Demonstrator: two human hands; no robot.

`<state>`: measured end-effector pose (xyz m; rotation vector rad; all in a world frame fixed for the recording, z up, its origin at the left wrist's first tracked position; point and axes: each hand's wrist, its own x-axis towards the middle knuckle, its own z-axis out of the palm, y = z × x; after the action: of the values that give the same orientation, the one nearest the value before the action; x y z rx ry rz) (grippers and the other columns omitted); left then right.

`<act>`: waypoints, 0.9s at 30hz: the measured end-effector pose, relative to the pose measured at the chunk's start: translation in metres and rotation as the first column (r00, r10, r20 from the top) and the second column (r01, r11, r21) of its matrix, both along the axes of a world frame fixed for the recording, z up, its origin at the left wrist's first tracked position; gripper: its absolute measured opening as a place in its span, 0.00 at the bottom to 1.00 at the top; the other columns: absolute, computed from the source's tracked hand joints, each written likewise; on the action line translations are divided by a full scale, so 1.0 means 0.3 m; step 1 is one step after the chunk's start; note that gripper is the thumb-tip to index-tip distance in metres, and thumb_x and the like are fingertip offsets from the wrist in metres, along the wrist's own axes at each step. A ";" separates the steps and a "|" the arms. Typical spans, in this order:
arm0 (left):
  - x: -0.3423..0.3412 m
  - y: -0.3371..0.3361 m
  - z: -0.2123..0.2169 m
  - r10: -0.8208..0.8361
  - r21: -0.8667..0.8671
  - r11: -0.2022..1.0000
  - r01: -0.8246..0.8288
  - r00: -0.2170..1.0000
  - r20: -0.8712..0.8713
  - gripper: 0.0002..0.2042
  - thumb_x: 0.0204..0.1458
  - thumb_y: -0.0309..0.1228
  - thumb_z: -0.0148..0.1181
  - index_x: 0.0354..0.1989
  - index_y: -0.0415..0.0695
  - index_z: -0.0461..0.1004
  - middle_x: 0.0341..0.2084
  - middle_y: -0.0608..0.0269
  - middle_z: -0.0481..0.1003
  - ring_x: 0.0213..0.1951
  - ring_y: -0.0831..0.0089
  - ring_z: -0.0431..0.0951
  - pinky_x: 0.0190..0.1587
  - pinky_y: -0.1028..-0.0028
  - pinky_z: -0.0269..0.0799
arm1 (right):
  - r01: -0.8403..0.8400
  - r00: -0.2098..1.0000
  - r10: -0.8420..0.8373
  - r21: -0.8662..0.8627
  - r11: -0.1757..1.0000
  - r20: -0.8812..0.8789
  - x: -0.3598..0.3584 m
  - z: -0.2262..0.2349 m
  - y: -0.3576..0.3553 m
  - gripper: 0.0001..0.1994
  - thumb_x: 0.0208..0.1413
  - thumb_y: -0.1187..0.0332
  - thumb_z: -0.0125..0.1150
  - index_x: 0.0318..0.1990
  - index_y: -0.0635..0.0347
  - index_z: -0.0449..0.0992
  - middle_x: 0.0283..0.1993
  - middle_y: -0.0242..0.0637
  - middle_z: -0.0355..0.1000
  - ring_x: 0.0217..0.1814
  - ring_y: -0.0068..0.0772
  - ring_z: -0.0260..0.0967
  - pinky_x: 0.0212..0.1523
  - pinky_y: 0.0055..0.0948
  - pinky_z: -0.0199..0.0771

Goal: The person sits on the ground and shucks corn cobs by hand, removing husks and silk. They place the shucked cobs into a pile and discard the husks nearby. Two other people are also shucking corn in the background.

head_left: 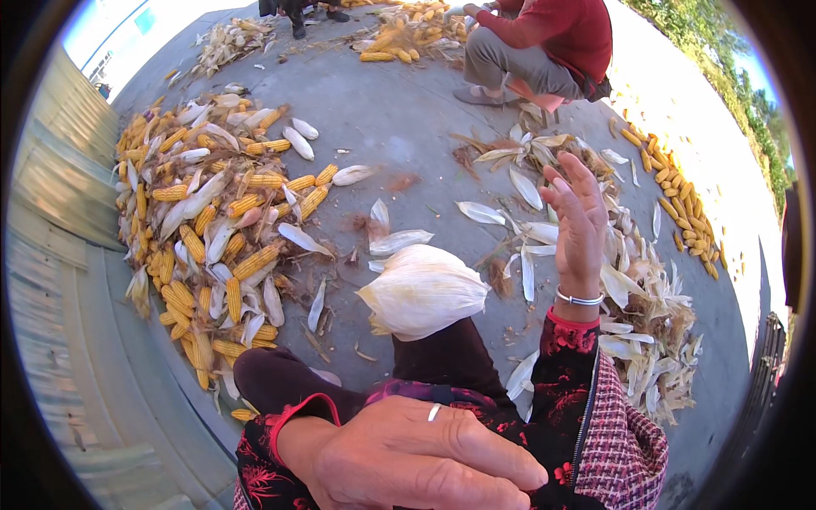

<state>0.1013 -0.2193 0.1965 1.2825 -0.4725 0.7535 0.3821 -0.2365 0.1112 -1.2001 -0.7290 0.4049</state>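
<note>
Cream, rounded, papery husk (423,291) is seemingly being discarded mid-frame; right hand (580,223) gaping empty, left hand (416,455) unreadable; regrasping seems needed.

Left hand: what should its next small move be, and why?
Perhaps the left hand should reach for a cob in the left pile: nothing shows in its grasp, though its palm is hidden, and the right hand is raised, open and apparently empty.
</note>
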 end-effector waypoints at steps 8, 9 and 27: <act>0.032 0.013 -0.009 -0.240 -0.211 0.940 0.267 0.960 0.147 0.17 0.53 0.27 0.66 0.46 0.28 0.75 0.42 0.43 0.74 0.36 0.60 0.77 0.37 0.70 0.73 | -0.574 0.813 0.577 0.058 0.817 -0.075 -0.486 -0.016 0.552 0.22 0.58 0.67 0.61 0.57 0.70 0.68 0.54 0.46 0.72 0.52 0.32 0.72 0.50 0.28 0.73; 0.025 0.023 -0.003 -0.242 -0.221 0.937 0.271 0.959 0.149 0.16 0.53 0.27 0.66 0.46 0.28 0.75 0.40 0.45 0.74 0.35 0.61 0.76 0.36 0.69 0.73 | -0.594 0.801 0.591 -0.005 0.804 -0.091 -0.522 -0.091 0.599 0.22 0.59 0.67 0.61 0.58 0.69 0.67 0.55 0.46 0.71 0.51 0.32 0.73 0.48 0.28 0.74; 0.025 0.227 0.015 0.031 -0.111 0.993 -0.036 0.998 -0.049 0.09 0.50 0.22 0.66 0.38 0.32 0.78 0.29 0.54 0.77 0.29 0.63 0.76 0.29 0.73 0.70 | -0.641 0.767 0.620 -0.225 0.734 -0.163 -0.539 -0.347 0.730 0.20 0.60 0.67 0.59 0.57 0.67 0.67 0.53 0.42 0.71 0.42 0.27 0.76 0.39 0.25 0.76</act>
<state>0.1087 -0.1511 0.2011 1.2036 -0.3670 0.7656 0.2204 -0.0176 0.0071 -1.1512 -1.0375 1.1512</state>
